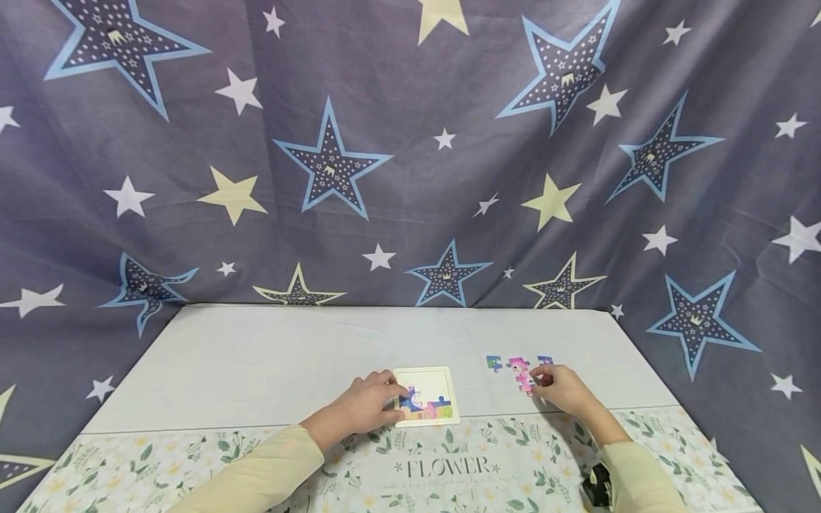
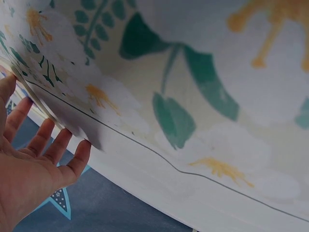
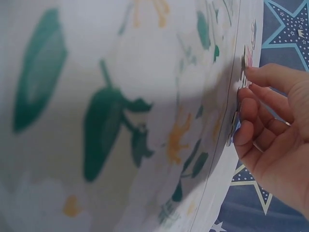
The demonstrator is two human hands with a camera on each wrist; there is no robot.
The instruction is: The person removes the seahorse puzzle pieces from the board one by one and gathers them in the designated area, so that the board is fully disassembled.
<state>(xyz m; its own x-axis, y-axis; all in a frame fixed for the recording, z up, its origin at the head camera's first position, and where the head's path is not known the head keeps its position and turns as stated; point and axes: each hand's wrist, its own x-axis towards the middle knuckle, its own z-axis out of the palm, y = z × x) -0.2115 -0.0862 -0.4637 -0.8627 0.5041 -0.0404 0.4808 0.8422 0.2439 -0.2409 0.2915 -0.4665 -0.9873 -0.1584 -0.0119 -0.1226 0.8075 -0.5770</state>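
A shallow cream puzzle tray (image 1: pixel 425 422) lies on the table, with several joined pieces (image 1: pixel 413 403) along its lower and left side. My left hand (image 1: pixel 364 402) rests at the tray's left edge. Its fingers reach over the rim onto a blue piece, and in the left wrist view the left hand (image 2: pixel 38 159) has spread, slightly bent fingers. To the right of the tray, my right hand (image 1: pixel 564 388) pinches a pink puzzle piece (image 1: pixel 525 383) between thumb and finger. In the right wrist view the right hand (image 3: pixel 273 121) partly hides this piece.
Another pink piece (image 1: pixel 517 365) touches or adjoins the pinched one. Loose blue pieces lie on either side, a left one (image 1: pixel 493 363) and a right one (image 1: pixel 544 360). A floral cloth (image 1: pixel 449 484) covers the table's near part. A starred curtain (image 1: pixel 398 235) hangs behind.
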